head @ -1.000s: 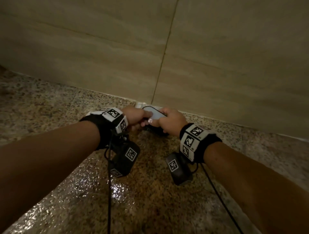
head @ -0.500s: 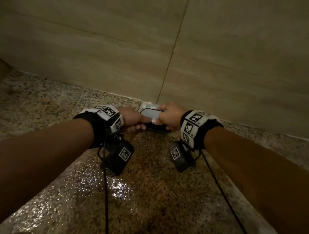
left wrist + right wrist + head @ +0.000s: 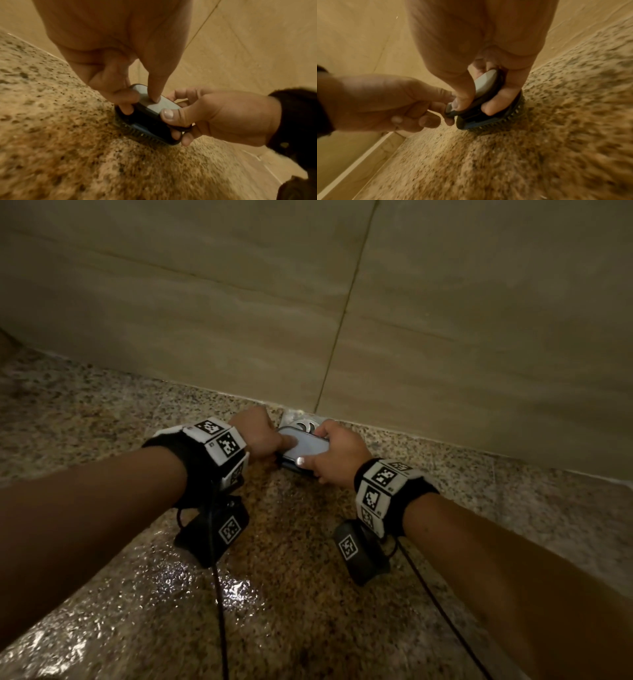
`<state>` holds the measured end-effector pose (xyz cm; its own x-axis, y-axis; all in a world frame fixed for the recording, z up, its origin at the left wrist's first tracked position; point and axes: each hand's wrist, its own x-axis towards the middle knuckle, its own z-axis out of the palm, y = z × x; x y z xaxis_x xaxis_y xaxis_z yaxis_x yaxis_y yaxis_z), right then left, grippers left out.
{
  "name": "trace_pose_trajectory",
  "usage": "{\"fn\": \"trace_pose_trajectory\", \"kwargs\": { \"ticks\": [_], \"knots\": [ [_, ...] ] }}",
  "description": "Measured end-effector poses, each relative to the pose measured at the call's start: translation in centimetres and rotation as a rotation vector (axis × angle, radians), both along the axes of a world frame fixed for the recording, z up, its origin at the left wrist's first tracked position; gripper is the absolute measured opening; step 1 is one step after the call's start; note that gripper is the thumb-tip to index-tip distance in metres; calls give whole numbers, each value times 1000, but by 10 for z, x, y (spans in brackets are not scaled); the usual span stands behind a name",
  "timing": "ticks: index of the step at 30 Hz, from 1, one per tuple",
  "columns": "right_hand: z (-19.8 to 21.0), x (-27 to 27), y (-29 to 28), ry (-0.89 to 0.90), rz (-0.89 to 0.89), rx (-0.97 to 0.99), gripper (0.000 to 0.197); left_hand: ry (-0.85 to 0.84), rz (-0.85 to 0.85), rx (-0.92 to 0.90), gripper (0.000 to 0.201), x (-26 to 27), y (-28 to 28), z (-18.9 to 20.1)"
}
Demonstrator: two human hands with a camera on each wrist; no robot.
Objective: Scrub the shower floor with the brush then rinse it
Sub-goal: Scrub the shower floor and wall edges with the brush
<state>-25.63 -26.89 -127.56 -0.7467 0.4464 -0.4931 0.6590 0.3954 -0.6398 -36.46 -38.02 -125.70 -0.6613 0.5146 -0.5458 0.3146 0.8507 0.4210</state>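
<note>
– Head view first: where is the brush [image 3: 303,447], taking the wall [image 3: 445,320] as the mark?
– On the speckled floor [image 3: 291,594], just short of the wall's foot, bristles down. A small metal drain [image 3: 303,424] sits between brush and wall, right at the tile seam.
– Room to move?
– Little toward the wall — only the drain's width. Away from the wall, wet floor runs open back under both forearms, and out to either side along the wall's base.
– Which way does it lie?
– Long axis roughly parallel to the wall, pale top facing up.
– And the grip?
– Both hands are clamped on it. The left hand [image 3: 258,433] curls round the left end, forefinger [image 3: 155,86] pressed on the pale top. The right hand [image 3: 337,455] wraps the right end, thumb [image 3: 173,115] on the near edge, fingers hooked under the handle on the wall side.
– Bristles touching?
– Yes — the left wrist view shows them meeting the floor. Both wrist views are blurred.
</note>
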Motion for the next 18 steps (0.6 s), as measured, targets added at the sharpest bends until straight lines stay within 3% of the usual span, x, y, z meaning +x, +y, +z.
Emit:
{"fn": "trace_pose_trajectory", "kwargs": {
  "ticks": [3,11,18],
  "knots": [
    [3,5,3,-11,-19,7,44,-105,31,55,45,4,0,0],
    [35,14,7,-53,-21,-26,45,-124,1,91,39,18,12,25],
    [120,11,19,-105,88,46,40,-129,-140,-30,51,6,28,104]
  ]
}}
